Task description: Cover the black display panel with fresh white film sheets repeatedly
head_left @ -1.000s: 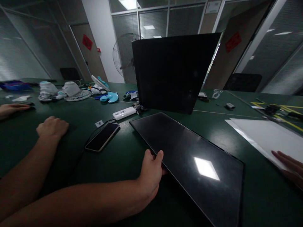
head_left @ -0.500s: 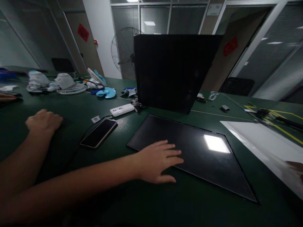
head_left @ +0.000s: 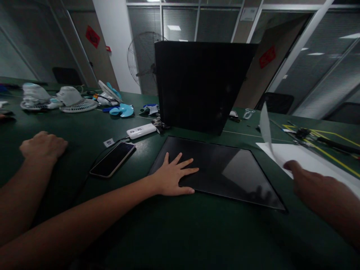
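Observation:
My left hand (head_left: 174, 174) lies palm down with fingers spread on a flat dark glossy panel (head_left: 213, 161), near its left end. The panel rests on the green table and reflects light. At the right, my right hand (head_left: 317, 185) pinches a thin white sheet (head_left: 266, 129), whose raised edge curls up beside the panel's right end. White sheet material (head_left: 329, 161) also lies flat behind that hand; whether it is the same piece I cannot tell. Left of the panel is a smartphone (head_left: 113, 160) with a dark screen. Another person's fist (head_left: 43, 144) rests farther left.
A big black upright panel (head_left: 202, 86) stands behind the flat one. A white stick-shaped device (head_left: 141, 131) and a cable lie near the phone. White fan parts (head_left: 74, 100) and a blue fan blade (head_left: 122, 110) are at the left; a clear cup (head_left: 248, 113) is at the back right.
My right hand has come in from the right edge, raising the white sheet. My left hand has shifted left, fingers spreading wider. The flat panel's right end has moved up and left in view.

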Available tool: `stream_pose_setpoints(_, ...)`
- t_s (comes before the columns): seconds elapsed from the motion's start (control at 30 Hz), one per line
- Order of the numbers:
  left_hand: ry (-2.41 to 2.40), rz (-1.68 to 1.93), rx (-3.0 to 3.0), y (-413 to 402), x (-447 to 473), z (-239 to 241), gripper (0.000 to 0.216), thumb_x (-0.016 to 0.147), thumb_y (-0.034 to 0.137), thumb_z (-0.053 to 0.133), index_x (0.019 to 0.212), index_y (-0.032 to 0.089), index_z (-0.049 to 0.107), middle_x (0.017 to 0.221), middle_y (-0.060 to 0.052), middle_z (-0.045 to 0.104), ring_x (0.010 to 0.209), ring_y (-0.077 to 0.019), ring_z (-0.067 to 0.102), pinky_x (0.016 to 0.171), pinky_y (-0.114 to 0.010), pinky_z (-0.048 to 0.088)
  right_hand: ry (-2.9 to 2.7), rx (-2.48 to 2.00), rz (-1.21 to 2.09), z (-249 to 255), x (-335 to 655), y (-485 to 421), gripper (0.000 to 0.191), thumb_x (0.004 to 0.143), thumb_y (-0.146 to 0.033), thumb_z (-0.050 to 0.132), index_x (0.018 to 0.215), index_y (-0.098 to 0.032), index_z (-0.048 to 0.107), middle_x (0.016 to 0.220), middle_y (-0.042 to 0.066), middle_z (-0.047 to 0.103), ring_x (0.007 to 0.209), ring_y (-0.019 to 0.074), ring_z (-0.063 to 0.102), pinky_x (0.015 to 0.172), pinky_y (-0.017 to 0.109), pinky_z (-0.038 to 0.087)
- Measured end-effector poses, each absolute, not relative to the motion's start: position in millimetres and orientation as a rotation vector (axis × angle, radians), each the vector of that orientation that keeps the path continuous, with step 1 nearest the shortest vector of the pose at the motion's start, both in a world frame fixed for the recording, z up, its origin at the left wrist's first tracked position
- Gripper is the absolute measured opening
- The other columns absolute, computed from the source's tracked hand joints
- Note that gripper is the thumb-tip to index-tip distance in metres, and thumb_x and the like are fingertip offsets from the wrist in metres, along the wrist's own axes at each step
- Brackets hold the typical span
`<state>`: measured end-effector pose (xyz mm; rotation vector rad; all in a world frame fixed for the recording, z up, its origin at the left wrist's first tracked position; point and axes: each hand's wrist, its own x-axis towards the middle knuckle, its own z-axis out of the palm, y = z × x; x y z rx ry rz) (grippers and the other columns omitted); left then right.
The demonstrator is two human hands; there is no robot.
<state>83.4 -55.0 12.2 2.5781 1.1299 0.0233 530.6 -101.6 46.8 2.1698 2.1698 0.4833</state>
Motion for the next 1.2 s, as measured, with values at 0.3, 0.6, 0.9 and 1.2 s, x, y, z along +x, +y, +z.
stream_pose_setpoints(0.3, 1.353, 1.028, 2.672, -51.1, 64.7, 7.7, 0.103, 0.092, 0.08, 0.039, 0.166, 0.018, 0.002, 0.172, -0.02, 0.006, 0.157, -0.0391, 0.013, 0.123, -0.065, 0.017, 2.822, 1.264, 0.485, -11.8, 425.6, -94.9, 0.071, 0.088, -0.005, 0.043, 0.154, -0.03, 0.048, 0.153, 0.006, 0.051, 0.136, 0.0305, 0.053, 0.102, 0.054, 0.056)
stream_pose_setpoints(0.6, 1.31, 0.029, 2.821, -39.0, 35.8, 42.8, 0.072, 0.092, 0.07, 0.056, 0.155, 0.037, 0.043, 0.166, -0.006, 0.035, 0.152, -0.038, 0.031, 0.123, -0.063, 0.018, 3.039, 1.24, 0.302, -13.4, 432.4, -94.8, 0.05, 0.1, -0.023, 0.044, 0.148, -0.033, 0.055, 0.149, 0.003, 0.056, 0.131, 0.0268, 0.058, 0.099, 0.053, 0.057)
stream_pose_setpoints(0.9, 1.307, -0.176, 2.583, -21.8, 17.5, 27.2, 0.078, 0.091, 0.078, 0.048, 0.159, 0.043, 0.031, 0.171, -0.001, 0.022, 0.155, -0.0372, 0.023, 0.123, -0.06, 0.019, 3.025, 1.307, 0.086, -5.5, 439.5, -85.5, 0.048, 0.102, -0.043, 0.048, 0.15, -0.036, 0.052, 0.155, 0.003, 0.051, 0.137, 0.0284, 0.052, 0.107, 0.057, 0.049)
stream_pose_setpoints(1.2, 1.374, -0.186, 2.62, -20.8, 14.3, 27.9, 0.083, 0.089, 0.081, 0.047, 0.16, 0.041, 0.031, 0.17, -0.004, 0.025, 0.153, -0.0399, 0.026, 0.122, -0.061, 0.023, 2.138, 2.309, 0.618, -14.1, 595.9, -34.0, 0.08, 0.102, -0.061, 0.03, 0.148, 0.002, 0.049, 0.147, 0.035, 0.048, 0.141, 0.0461, 0.041, 0.105, 0.061, 0.039)
